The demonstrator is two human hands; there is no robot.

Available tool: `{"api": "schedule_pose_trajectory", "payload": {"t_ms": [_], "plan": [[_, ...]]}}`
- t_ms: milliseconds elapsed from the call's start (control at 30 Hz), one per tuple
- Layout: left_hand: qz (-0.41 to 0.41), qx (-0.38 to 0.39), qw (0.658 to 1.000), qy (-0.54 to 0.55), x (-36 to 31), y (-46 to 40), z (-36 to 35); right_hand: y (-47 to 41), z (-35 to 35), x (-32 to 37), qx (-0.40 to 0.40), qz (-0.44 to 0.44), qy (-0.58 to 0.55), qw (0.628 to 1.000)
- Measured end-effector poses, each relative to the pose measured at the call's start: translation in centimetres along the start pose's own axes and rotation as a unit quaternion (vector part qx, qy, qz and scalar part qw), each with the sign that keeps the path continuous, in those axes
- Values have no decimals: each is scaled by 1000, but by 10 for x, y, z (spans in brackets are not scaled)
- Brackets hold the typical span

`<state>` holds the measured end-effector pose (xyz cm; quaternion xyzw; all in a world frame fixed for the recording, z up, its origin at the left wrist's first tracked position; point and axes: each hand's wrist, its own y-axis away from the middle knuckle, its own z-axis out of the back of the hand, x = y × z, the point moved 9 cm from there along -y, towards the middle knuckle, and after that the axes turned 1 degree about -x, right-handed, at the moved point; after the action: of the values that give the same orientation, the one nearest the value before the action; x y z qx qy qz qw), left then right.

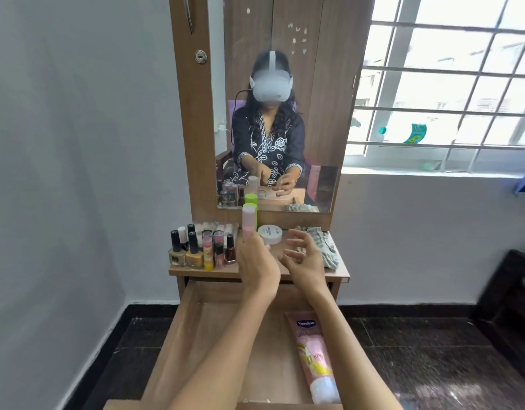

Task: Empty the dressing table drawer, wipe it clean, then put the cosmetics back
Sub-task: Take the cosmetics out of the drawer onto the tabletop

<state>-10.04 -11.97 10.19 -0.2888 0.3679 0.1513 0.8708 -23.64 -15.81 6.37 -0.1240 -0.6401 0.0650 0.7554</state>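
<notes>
Head view: looking down over an open drawer [196, 329] toward a dressing table top [341, 275] and mirror [329, 99]
Left hand [257, 269]: reaching up over the table top; curling round the lower part of a pink bottle [249, 221]; holding it upright just in front of a green-capped bottle [253, 210]
Right hand [304, 258]: hovering beside the left; fingers spread and loosely bent; gripping nothing
Drawer: standing pulled out below the top; holding a pink Vaseline tube [314, 356] lying along its right side, white cap toward the camera
Table top, left: carrying a cluster of nail polish bottles [184, 250] and lip products [213, 247], standing upright and close together
Table top, middle: carrying a white round jar [270, 233], sitting just right of the pink bottle
Table top, right: carrying a patterned cloth [326, 250], lying crumpled near the right edge, partly behind the right hand
Mirror: reflecting a seated person wearing a white headset, both hands held over the table
Window [444, 84]: showing bright, barred, on the right wall
</notes>
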Motion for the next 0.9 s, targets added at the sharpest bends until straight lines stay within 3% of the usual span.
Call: {"api": "schedule_pose_trajectory", "payload": {"t_ms": [100,233,467,900], "plan": [[-49,21,994,94,-5,28,-8,19,21,2,-12,7,-7,1000],[-36,114,969,215,11,69,-34,49,41,-13,-5,-16,54,998],[70,252,951,163,64,111,-89,95,41,-55,52,-96,277,955],[151,398,901,87,87,147,-114,125,45,-78,16,-203,374,905]]}}
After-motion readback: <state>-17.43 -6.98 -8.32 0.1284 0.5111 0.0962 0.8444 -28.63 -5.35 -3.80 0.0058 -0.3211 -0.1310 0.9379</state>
